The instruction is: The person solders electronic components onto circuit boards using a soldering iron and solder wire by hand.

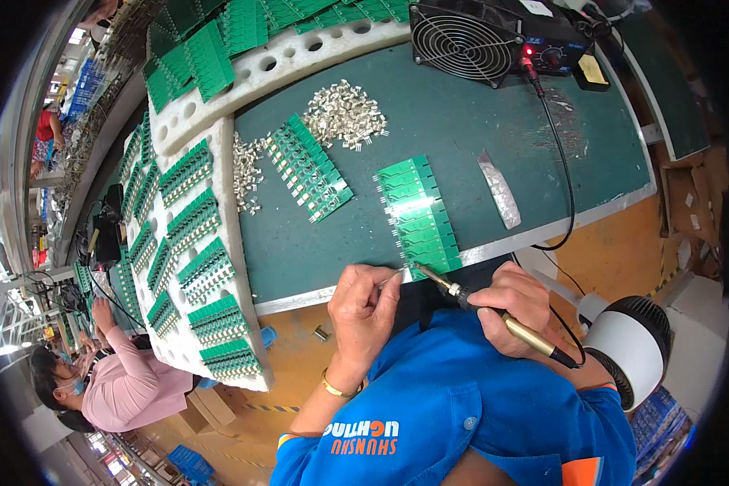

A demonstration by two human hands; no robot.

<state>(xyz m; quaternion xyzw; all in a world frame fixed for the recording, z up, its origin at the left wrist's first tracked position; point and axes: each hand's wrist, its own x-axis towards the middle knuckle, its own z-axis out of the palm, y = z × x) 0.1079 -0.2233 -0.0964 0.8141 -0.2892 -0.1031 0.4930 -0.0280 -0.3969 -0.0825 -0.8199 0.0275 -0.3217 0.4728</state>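
Observation:
In my right hand [513, 309] is a soldering iron [535, 340] with a brass-coloured handle, gripped like a pen. Its tip meets the near end of a green circuit board panel [417, 215], which lies face down near the table's front edge with metal pins along its left side. Beside that same end, my left hand [364, 306] is closed, thumb and forefinger pinching a thin solder wire [395, 274] close to the iron's tip. Another green panel [308, 170], fitted with small white connectors, rests farther left.
Loose connectors [344, 115] form a pile at the back. White foam trays [228, 279] of finished panels line the left side. A black fan [466, 44] and soldering station [551, 49] stand at the back right; the iron's cord [571, 178] curves down the right. A co-worker [130, 377] sits at left.

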